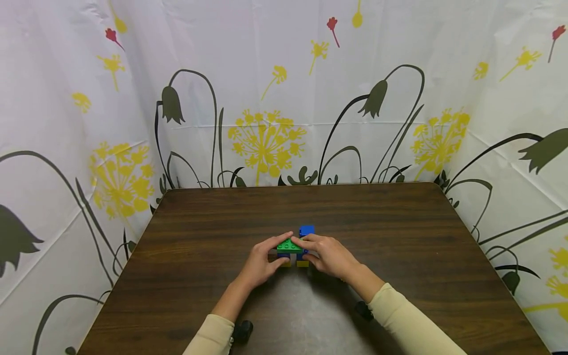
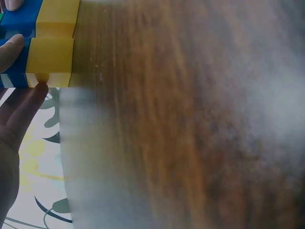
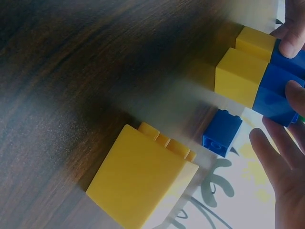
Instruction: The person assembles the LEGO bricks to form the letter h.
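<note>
A small structure of toy building bricks stands on the table, held from both sides by my hands. A green brick with studs on top bridges two columns, each a blue brick over a yellow brick. My left hand grips the left column, thumb at the front on blue and fingers behind. My right hand holds the right side, with its thumb on the blue brick and its index finger reaching the green one. The hands partly hide the structure's sides.
Behind the structure sits a loose blue brick. A bigger yellow brick stands near the right wrist, mostly hidden in the head view. The dark wooden table ends at a flower-patterned curtain.
</note>
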Demonstrator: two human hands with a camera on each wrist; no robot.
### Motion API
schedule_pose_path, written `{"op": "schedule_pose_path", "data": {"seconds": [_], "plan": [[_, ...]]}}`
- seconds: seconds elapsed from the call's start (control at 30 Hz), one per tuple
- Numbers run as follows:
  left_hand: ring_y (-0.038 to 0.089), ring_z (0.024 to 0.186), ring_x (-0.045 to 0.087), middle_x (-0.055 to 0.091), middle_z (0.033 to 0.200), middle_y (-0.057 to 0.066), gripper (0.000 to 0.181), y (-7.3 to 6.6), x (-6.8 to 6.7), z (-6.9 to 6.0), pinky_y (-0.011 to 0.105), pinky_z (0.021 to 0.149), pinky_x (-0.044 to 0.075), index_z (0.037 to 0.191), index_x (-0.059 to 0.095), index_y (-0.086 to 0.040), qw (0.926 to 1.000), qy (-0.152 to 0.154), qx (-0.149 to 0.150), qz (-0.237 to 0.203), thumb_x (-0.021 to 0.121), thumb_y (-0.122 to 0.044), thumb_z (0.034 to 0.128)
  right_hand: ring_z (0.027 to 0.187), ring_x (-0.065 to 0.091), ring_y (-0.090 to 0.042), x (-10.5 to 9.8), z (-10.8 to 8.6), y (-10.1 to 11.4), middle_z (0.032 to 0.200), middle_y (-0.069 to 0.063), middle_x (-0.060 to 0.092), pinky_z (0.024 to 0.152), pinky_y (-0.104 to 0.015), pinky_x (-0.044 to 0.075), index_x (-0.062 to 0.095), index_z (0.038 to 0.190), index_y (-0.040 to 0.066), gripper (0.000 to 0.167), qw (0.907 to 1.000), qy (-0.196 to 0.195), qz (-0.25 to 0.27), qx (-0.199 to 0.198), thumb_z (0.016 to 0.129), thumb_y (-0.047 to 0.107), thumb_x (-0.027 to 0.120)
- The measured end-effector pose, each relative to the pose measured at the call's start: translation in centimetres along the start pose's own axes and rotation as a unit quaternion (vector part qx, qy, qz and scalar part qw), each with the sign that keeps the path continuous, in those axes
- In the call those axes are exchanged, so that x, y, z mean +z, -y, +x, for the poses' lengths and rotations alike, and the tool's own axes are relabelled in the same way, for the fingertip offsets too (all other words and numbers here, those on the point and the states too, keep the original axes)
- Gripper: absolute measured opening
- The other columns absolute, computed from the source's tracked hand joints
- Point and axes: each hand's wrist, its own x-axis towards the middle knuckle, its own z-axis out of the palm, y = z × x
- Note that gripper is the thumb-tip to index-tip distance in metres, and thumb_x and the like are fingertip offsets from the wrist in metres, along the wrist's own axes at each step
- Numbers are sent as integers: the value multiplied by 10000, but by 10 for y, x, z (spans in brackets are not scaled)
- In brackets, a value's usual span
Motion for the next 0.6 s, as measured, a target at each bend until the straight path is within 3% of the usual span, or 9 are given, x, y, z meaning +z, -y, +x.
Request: {"op": "schedule_pose_path", "data": {"seconds": [0.07,0.3,0.43,0.6], "plan": [[146,1076,628,622,1267,-27,681,0,0,0,273,834,554,1425,528,-155,10000,-7,18,-56,785,-25,808,873,647,-103,0,0,0,1228,-3,630,749,-271,559,472,1466,229,629,10000,-6,10,-13,898,169,736],[153,1043,642,639,1250,-12,724,-2,0,-2,291,823,562,1421,531,-275,9998,-140,140,-2,799,-24,798,896,646,-113,0,0,-1,1231,-4,625,753,-276,557,480,1461,236,621,10000,-21,10,-62,899,164,734],[145,1042,642,644,1246,-18,718,-1,0,-1,309,835,560,1415,537,-284,9997,-183,169,52,803,-35,797,891,646,-118,0,1,-1,1219,-9,628,748,-277,559,486,1457,231,618,9999,-47,-38,-110,896,159,737],[128,1054,634,642,1241,-33,635,1,-1,-1,291,849,552,1391,571,-171,9999,-105,54,-48,797,-54,808,887,645,-122,-1,2,-1,1212,-12,628,751,-275,558,493,1452,223,609,9999,-10,-48,-132,897,162,735]]}}
